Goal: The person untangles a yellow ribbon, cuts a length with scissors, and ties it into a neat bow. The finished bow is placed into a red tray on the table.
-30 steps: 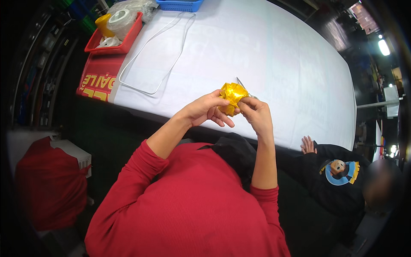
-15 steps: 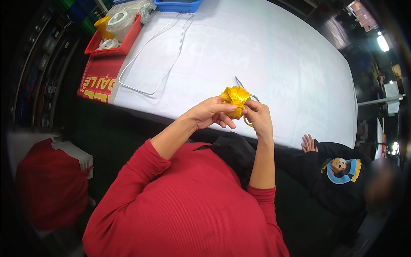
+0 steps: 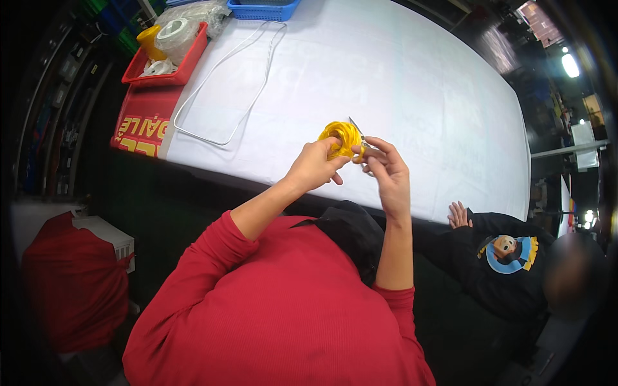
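Note:
A loop-shaped bundle of shiny yellow ribbon [image 3: 348, 134] is above the front edge of the white table. My left hand [image 3: 313, 166] grips its near left side, thumb pressed into the loops. At its right side my right hand [image 3: 388, 168] pinches a short strand of the same ribbon between thumb and fingers. A pair of scissors [image 3: 355, 125] shows one pointed metal end just beyond the bundle. My right fingers cover their handles, and whether they touch them I cannot tell.
On the white table [image 3: 412, 83] lies a bent loop of white cord [image 3: 241, 119]. A red basket [image 3: 164, 78] with rolls and a blue basket [image 3: 264, 11] stand at the far left. At right, another person's hand [image 3: 459, 215] rests on the table edge.
The yellow bundle has turned, and its ring of loops now faces up. My left thumb has moved into it. My right hand has shifted its fingers and draws a strand at the side.

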A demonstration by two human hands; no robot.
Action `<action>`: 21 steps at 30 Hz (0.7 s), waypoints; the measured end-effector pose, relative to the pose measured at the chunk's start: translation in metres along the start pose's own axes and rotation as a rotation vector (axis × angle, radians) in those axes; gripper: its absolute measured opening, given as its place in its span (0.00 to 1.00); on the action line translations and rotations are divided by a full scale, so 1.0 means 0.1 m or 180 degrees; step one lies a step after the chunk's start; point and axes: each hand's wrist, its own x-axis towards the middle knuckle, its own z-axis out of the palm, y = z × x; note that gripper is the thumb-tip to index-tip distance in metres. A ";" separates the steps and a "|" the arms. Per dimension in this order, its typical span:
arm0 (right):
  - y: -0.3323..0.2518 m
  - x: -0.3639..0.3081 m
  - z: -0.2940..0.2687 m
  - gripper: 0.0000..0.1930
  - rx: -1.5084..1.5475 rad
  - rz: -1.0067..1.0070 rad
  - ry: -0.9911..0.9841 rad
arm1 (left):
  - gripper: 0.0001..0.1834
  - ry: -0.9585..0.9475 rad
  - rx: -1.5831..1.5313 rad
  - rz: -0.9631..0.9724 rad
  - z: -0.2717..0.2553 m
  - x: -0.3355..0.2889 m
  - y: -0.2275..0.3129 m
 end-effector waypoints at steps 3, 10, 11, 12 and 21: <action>0.08 0.03 0.17 0.23 -0.0275 -0.0010 0.0119 | 0.19 -0.0035 0.0353 0.0154 0.01 -0.02 -0.03; 0.29 0.06 0.35 0.34 -0.1795 -0.0650 0.0366 | 0.12 0.0090 0.0979 0.0178 0.03 0.00 -0.16; 0.30 0.07 0.37 0.34 -0.2013 -0.0853 0.0435 | 0.11 0.0085 0.1239 0.0155 0.03 0.01 -0.15; 0.30 0.08 0.39 0.33 -0.2231 -0.1066 0.0501 | 0.10 0.0086 0.1497 0.0139 0.03 0.01 -0.14; 0.23 -0.09 0.31 0.13 -0.0403 -0.0703 0.0929 | 0.20 0.0206 0.0437 0.0019 -0.20 0.15 -0.29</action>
